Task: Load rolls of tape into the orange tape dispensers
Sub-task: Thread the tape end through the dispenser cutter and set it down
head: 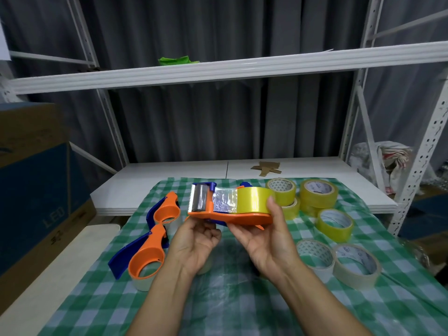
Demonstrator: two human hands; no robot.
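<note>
Both hands are up off the checked surface: left grip curled under the blade end of the orange tape dispenser, right grip cradling the other end, thumb pressed on the yellow roll. Dispenser lies long-ways left to right, so the strip runs from the roll toward the serrated blade, and the left grip's closer for feeding it through, I'd guess. Spare rolls sit farther back right.

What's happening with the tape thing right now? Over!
Left hand grips orange dispenser from below; right hand holds it, thumb on yellow tape roll. Roll seated, tape pulled out toward toothed blade. Nothing blocking.
</note>
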